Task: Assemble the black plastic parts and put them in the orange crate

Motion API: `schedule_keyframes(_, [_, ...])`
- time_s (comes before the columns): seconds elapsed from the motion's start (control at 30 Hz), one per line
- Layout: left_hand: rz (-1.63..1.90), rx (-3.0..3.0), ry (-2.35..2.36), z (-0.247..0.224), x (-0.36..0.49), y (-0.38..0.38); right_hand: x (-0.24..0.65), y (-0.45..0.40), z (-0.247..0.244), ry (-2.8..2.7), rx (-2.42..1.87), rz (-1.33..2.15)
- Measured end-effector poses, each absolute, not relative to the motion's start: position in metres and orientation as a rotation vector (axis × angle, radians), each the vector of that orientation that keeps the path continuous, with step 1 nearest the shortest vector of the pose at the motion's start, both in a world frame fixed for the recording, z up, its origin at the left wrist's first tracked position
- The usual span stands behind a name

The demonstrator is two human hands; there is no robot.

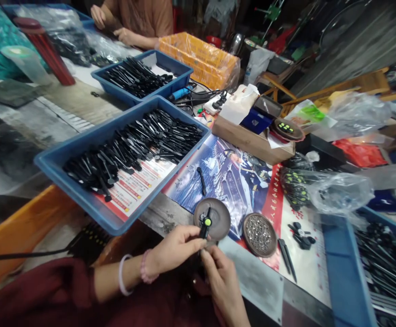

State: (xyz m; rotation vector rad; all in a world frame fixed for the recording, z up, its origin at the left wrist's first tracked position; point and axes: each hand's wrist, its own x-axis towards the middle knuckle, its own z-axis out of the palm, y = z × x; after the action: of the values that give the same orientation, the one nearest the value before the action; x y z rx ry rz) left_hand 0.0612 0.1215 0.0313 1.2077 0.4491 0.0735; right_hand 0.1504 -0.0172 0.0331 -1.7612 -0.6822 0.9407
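My left hand (180, 245) pinches a narrow black plastic part with a round yellow-green disc (207, 222) on it. Just below, the fingers of my right hand (222, 274) close on the lower end of the same part, which they mostly hide. Behind the part sits a shallow brown dish (220, 211) with a few small pieces in it. To its right, another round dish (246, 247) holds many small metal pieces (260, 232). One loose black strip-like piece (202, 180) lies on the printed sheet (187, 181) beyond the dishes.
Blue trays (82, 209) (112, 93) full of long black parts (129, 145) stand left and farther back. A blue bin (342, 259) is at right. Black pieces (300, 236) lie nearby. A cardboard box (248, 141) and a yellow crate (198, 56) stand behind. Another person (143, 20) sits across.
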Motion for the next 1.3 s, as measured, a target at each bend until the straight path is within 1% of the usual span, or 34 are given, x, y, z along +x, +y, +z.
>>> schedule_keyframes(0.1, [0.121,1.463,0.445,0.034,0.059,0.119,0.159,-0.013,0.037,-0.757,-1.92,0.694])
schedule_keyframes(0.27, [0.21,1.83,0.416,0.036,0.053,0.114,0.162,-0.001,0.041,-1.023,-2.094,0.422])
schedule_keyframes(0.53, [0.265,2.064,0.348,0.029,0.048,0.113,0.163,0.009,0.039,-1.214,-2.303,0.169])
schedule_keyframes(0.7, [0.217,2.104,0.334,0.028,0.048,0.113,0.164,0.007,0.038,-1.359,-2.381,0.101])
schedule_keyframes(0.97, [0.148,2.122,0.353,0.03,0.045,0.116,0.166,0.005,0.037,-1.523,-2.393,0.033])
schedule_keyframes(1.3, [0.155,1.9,0.387,0.023,0.049,0.116,0.17,0.004,0.038,-1.563,-2.379,0.092])
